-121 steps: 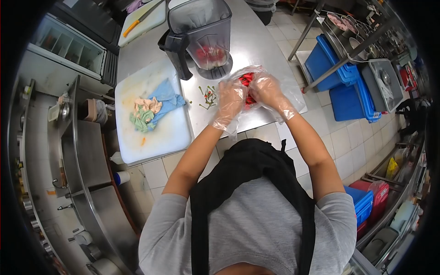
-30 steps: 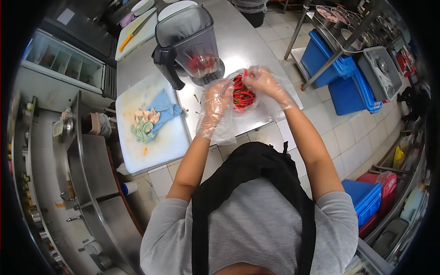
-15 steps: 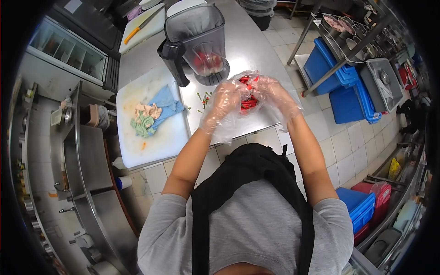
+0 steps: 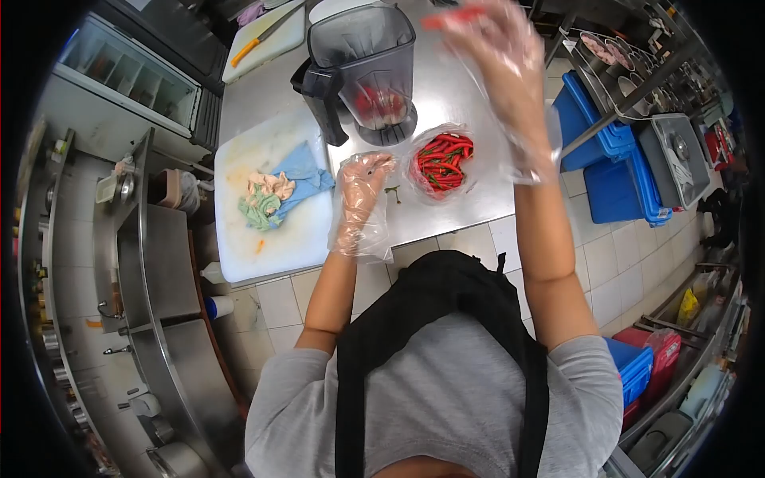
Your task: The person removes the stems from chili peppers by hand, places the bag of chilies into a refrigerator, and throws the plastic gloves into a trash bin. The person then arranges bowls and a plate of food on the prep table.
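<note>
My right hand (image 4: 498,56), in a clear plastic glove, is raised to the right of the blender jar's top, its fingers closed on a red chili (image 4: 454,17). My left hand (image 4: 366,179), also gloved, is low over the metal table, left of the bag; its fingers are curled, and what they hold, if anything, is hidden. A clear bag of red chilies (image 4: 443,162) lies open between my hands. Behind it stands the dark blender jar (image 4: 362,68) with red and pale pieces at its bottom. Green stems (image 4: 393,193) lie beside my left hand.
A white cutting board (image 4: 275,251) at the left bears blue (image 4: 307,171), green and peach cloths. Farther back, an orange-handled knife (image 4: 245,52) rests on another board. Blue bins (image 4: 625,187) and a metal rack stand right of the table (image 4: 478,203).
My right hand has left the bag and risen up and to the right with red chili in it. My left hand has moved left, off the bag, whose chilies now show fully.
</note>
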`<state>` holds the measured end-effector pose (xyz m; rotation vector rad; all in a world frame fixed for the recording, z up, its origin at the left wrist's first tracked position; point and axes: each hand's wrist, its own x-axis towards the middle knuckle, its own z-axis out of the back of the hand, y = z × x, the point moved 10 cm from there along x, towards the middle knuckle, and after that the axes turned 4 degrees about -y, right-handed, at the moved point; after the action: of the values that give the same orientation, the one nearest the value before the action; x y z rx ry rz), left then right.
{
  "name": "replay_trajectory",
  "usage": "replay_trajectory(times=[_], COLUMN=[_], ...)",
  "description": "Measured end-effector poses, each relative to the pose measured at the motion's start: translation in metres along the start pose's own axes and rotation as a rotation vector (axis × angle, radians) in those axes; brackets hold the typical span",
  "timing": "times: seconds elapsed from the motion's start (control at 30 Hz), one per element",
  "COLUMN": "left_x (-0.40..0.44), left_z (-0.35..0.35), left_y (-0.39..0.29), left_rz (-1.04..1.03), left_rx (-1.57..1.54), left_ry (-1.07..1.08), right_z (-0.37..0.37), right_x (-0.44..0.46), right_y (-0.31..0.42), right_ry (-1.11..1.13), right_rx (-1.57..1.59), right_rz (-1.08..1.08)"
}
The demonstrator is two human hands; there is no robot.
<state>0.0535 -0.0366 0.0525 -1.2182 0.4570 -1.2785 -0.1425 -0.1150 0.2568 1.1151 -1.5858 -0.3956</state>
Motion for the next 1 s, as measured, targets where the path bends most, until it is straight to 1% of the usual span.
replay_trajectory(times=[0.03,0.1,0.13,0.17,0.2,0.23,0.3,0.37,0.4,0.43,0.5,0.53,0.57,0.6,0.63,0.67,0.7,0.73,0.77,0.8,0.87,0.9,0.93,0.97,1.0], left_x=[0.002,0.003,0.002,-0.001,-0.004,-0.003,-0.002,-0.001,-0.001,-0.001,0.004,0.004,0.005,0.007,0.007,0.008,0.011,0.013,0.013,0.013,0.01,0.006,0.005,0.0,-0.006], left_z=[0.003,0.008,0.003,0.004,0.004,0.003,0.016,0.037,0.045,0.051,0.059,0.061,0.06,0.057,0.053,0.046,0.037,0.029,0.019,0.003,-0.035,-0.055,-0.066,-0.09,-0.106], left_y=[0.004,0.006,0.016,0.02,0.017,0.015,0.032,0.063,0.083,0.084,0.094,0.094,0.089,0.09,0.093,0.095,0.091,0.079,0.076,0.053,0.011,-0.006,-0.014,-0.018,-0.013], left_rz=[-0.006,-0.188,-0.155,-0.152,-0.178,-0.207,-0.203,-0.049,-0.016,-0.013,0.152,0.163,0.159,0.23,0.3,0.295,0.207,0.12,0.115,0.022,-0.156,-0.242,-0.244,-0.293,-0.337], left_rx=[0.005,0.329,0.325,0.325,0.422,0.517,0.493,0.205,0.145,0.145,0.198,0.162,0.163,0.187,0.211,0.212,0.121,0.029,0.029,0.04,0.064,0.077,0.078,0.372,0.668], left_ry=[-0.001,-0.043,0.042,0.039,0.046,0.05,0.005,-0.099,-0.133,-0.131,-0.137,-0.168,-0.16,-0.128,-0.093,-0.08,-0.08,-0.082,-0.073,-0.021,0.1,0.167,0.166,0.282,0.397], right_z=[-0.015,-0.054,-0.052,-0.061,-0.07,-0.062,-0.015,0.024,0.051,0.085,0.144,0.159,0.181,0.193,0.197,0.195,0.188,0.182,0.16,0.138,0.104,0.102,0.081,0.063,0.063], right_x=[0.016,0.042,0.046,0.039,0.026,0.021,0.026,0.003,-0.004,-0.016,-0.03,-0.036,-0.05,-0.065,-0.071,-0.071,-0.071,-0.076,-0.08,-0.085,-0.105,-0.109,-0.116,-0.13,-0.135], right_y=[0.002,0.005,-0.004,-0.009,-0.019,-0.031,-0.058,-0.061,-0.075,-0.092,-0.133,-0.137,-0.148,-0.154,-0.15,-0.14,-0.128,-0.123,-0.126,-0.13,-0.147,-0.156,-0.158,-0.164,-0.169], right_ry=[-0.001,0.174,0.176,0.265,0.35,0.352,0.19,0.052,-0.038,-0.135,-0.126,-0.132,-0.219,-0.307,-0.321,-0.279,-0.235,-0.247,-0.115,0.02,0.222,0.221,0.461,0.698,0.7], right_rx=[0.006,-0.371,-0.37,-0.688,-1.006,-1.006,-0.823,-0.491,-0.636,-0.78,-0.842,-0.844,-0.734,-0.619,-0.619,-0.671,-0.723,-0.725,-0.688,-0.649,-0.427,-0.427,-0.729,-1.022,-1.02], right_rz=[0.005,0.198,0.197,0.392,0.592,0.598,0.337,-0.038,-0.152,-0.262,-0.235,-0.235,-0.389,-0.54,-0.541,-0.463,-0.383,-0.383,-0.402,-0.42,-0.416,-0.415,-0.212,0.008,0.009])
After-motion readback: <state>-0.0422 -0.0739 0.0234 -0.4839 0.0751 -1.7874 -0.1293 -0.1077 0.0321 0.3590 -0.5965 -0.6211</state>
